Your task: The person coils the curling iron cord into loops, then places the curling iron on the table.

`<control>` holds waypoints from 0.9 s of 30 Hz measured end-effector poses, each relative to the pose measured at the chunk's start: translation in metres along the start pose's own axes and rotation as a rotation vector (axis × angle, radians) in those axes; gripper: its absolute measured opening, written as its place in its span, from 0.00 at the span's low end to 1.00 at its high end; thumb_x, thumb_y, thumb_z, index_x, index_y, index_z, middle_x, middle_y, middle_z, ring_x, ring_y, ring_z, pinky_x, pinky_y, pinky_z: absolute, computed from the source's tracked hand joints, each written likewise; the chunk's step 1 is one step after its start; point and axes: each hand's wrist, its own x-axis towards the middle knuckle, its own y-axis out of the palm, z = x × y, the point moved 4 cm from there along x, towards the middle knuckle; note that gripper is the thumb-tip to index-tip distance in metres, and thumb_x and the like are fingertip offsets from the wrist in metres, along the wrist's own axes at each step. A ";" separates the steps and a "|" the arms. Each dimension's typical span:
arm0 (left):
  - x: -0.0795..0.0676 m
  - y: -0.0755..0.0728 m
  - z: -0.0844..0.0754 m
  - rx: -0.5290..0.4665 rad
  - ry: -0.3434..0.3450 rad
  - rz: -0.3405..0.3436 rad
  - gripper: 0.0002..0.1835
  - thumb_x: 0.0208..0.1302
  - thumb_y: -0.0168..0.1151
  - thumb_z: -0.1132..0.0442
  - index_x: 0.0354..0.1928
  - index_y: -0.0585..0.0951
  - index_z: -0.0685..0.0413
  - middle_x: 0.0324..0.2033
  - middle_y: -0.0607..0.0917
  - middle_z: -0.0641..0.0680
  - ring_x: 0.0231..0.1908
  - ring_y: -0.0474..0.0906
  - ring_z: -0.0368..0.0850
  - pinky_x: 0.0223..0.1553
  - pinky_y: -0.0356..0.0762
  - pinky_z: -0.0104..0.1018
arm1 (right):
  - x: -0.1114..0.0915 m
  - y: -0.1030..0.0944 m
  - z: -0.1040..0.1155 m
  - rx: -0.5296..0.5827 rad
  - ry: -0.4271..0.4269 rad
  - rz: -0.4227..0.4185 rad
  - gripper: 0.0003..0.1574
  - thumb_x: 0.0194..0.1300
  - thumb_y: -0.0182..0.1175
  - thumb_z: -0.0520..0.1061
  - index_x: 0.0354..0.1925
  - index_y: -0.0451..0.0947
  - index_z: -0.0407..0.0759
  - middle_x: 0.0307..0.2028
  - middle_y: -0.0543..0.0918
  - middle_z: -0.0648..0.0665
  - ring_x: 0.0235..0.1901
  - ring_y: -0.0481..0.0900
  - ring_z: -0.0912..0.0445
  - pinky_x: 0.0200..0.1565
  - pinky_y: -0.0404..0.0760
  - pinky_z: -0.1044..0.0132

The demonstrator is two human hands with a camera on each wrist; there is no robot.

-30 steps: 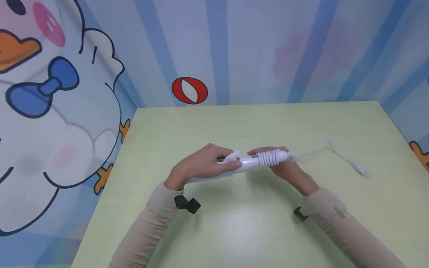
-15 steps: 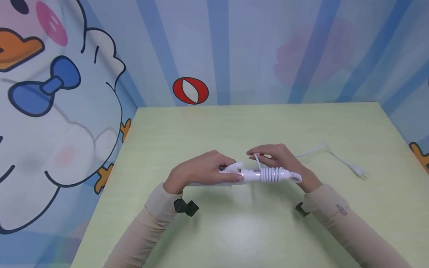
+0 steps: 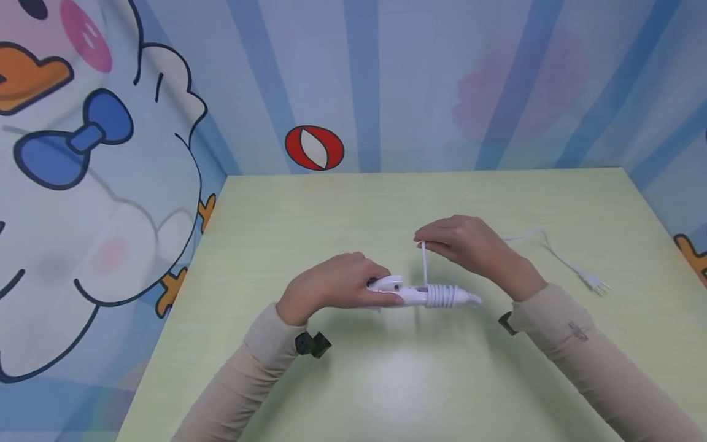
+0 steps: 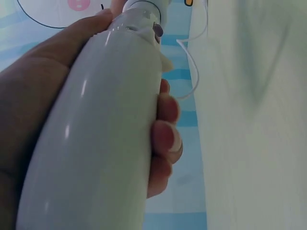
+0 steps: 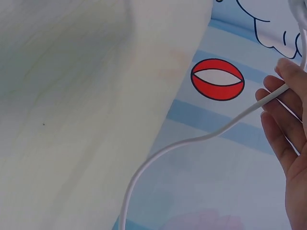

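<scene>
My left hand (image 3: 337, 282) grips a white curling iron (image 3: 411, 296) held level above the table, thumb along its near side. In the left wrist view, its smooth body (image 4: 100, 120) fills the palm and the fingers (image 4: 165, 139) curl round the far side. Several turns of white cord (image 3: 442, 296) wrap the handle's right end. My right hand (image 3: 469, 245), behind and above the handle, pinches a taut length of this cord rising from the coil. In the right wrist view, the cord (image 5: 192, 140) passes between the fingers and trails away.
The loose cord runs right to a two-prong plug (image 3: 593, 281) lying on the pale green table (image 3: 386, 380). A striped blue wall (image 3: 414, 86) with cartoon prints stands behind the table, and a duck print (image 3: 110, 245) covers the left side.
My right hand has moved from beside the handle's end to up and behind it, drawing a length of cord off the coil. The curling iron has come slightly nearer and turned more level.
</scene>
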 end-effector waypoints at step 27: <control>0.020 -0.001 0.032 0.239 -0.392 -0.356 0.26 0.64 0.50 0.33 0.26 0.73 0.49 0.14 0.67 0.47 0.15 0.64 0.40 0.16 0.57 0.31 | -0.001 0.002 0.029 -0.311 0.100 -0.081 0.09 0.53 0.71 0.42 0.35 0.85 0.41 0.30 0.88 0.45 0.27 0.84 0.54 0.32 0.74 0.59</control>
